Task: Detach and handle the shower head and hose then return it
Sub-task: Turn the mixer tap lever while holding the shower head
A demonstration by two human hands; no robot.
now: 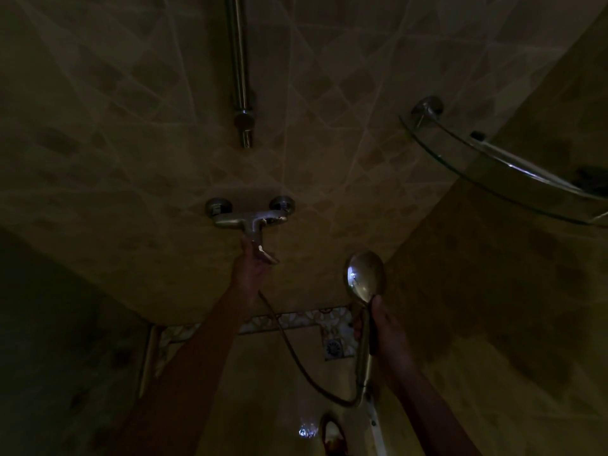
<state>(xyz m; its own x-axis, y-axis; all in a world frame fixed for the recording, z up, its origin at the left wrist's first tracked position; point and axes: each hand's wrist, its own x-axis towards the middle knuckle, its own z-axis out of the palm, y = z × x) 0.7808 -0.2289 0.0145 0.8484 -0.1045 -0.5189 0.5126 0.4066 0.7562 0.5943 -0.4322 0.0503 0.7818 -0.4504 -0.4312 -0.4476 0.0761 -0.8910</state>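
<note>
Gripping the handle of the shower head, the right hand has its fingers and thumb curled round the stem, and the round chrome face stands upright above the fist, off its mount. From the bottom of that handle the hose loops down and climbs leftward, passing behind the left wrist towards the mixer tap on the wall. Farther out, the left hand reaches up to the tap's lever, its fingers about the lever's end; the dim light does not show how tightly they close on it. Below the hands a patterned floor border and a square drain show. Higher on the tiled wall hangs a vertical rail, and in the right corner a curved glass shelf.
</note>
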